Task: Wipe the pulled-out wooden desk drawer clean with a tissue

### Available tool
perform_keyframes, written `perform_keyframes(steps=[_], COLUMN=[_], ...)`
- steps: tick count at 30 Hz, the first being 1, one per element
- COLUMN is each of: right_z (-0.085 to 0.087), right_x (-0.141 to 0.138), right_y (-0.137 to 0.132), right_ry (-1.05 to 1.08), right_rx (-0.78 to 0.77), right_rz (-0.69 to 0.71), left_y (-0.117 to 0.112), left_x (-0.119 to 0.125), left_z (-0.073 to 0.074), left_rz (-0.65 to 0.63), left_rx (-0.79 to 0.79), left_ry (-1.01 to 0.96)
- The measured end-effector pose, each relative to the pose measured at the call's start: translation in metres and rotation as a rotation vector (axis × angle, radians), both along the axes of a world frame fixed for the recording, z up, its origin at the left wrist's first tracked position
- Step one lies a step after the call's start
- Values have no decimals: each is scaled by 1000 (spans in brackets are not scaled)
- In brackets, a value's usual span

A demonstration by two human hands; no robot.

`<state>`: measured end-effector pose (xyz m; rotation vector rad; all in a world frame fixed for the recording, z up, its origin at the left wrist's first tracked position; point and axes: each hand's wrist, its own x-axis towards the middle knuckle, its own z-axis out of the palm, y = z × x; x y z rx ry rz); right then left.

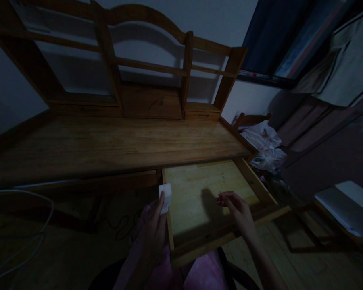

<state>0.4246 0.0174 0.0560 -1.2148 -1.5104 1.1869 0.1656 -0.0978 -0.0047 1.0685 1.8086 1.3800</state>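
A wooden drawer (199, 201) is pulled out from under the desk, and its pale bottom board shows. My left hand (156, 225) is closed on a folded white tissue (166, 196), with the thumb on top, at the drawer's left side wall. Over the right part of the drawer is my right hand (236, 206), its fingertips pinched together. Whether anything small is between those fingertips cannot be made out. A shadow of this hand falls on the drawer bottom.
The wooden desk (133, 141) carries a shelf unit (187, 72) at its back. White plastic bags (261, 137) are piled right of the desk. A stool (323, 229) holds a flat grey item (341, 205). White cable (50, 209) hangs at left.
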Motion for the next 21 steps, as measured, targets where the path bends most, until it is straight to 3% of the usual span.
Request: perform_keyframes(steps=[4,11,21], right_z=[0,-6,-6], right_x=[0,3,3], right_y=[0,1,1], right_ry=[8,18,8], right_rx=[-17,-19,-24], right_rz=[7,36,45], left_y=[15,48,27], left_x=[-6,-33,-20], left_z=[12,10,0], left_rz=[52,-241,-209], left_rx=[79,159,94], left_ry=[52,364,418])
